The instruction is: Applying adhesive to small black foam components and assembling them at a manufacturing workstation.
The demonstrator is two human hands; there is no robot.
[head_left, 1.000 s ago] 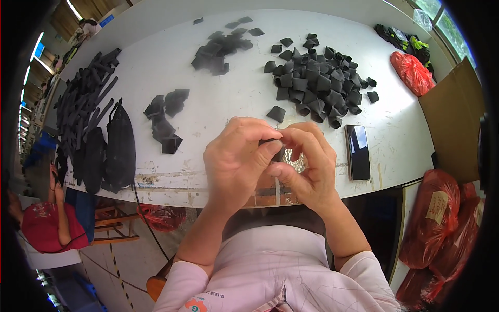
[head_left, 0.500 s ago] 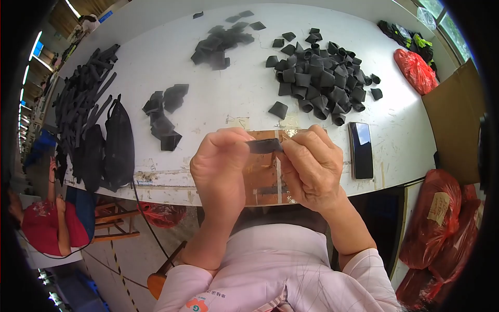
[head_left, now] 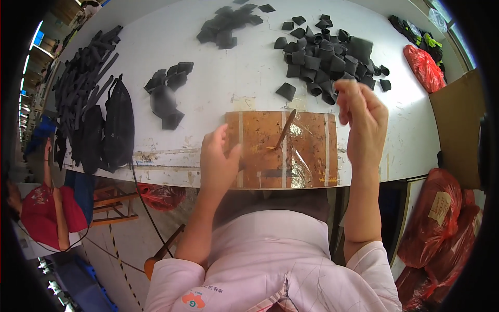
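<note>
My left hand [head_left: 219, 158] is over the left edge of a brown board [head_left: 257, 151], thumb and fingers apart, holding nothing. A thin, dark stick-like tool [head_left: 286, 130] stands tilted on that board. My right hand [head_left: 364, 122] is raised to the right of the board, at the near edge of a heap of black fabric loops [head_left: 312, 62]. Its fingers are loosely bent and slightly blurred, with nothing seen in them. A larger-looking, blurred black piece [head_left: 360, 49] shows over the heap's right side, apart from that hand.
Flat black pieces lie in two groups, one at the far middle [head_left: 226, 28] and one left of centre [head_left: 171, 119]. Black strips [head_left: 86, 83] and a black bag [head_left: 119, 130] cover the left side. A red bag [head_left: 423, 67], a cardboard sheet [head_left: 457, 130] and a seated person [head_left: 49, 216] are around.
Both hands have parted from over the board; the small black piece between them has left my fingers. My right hand moved right and away, its forearm now covering the phone. The tilted tool is uncovered.
</note>
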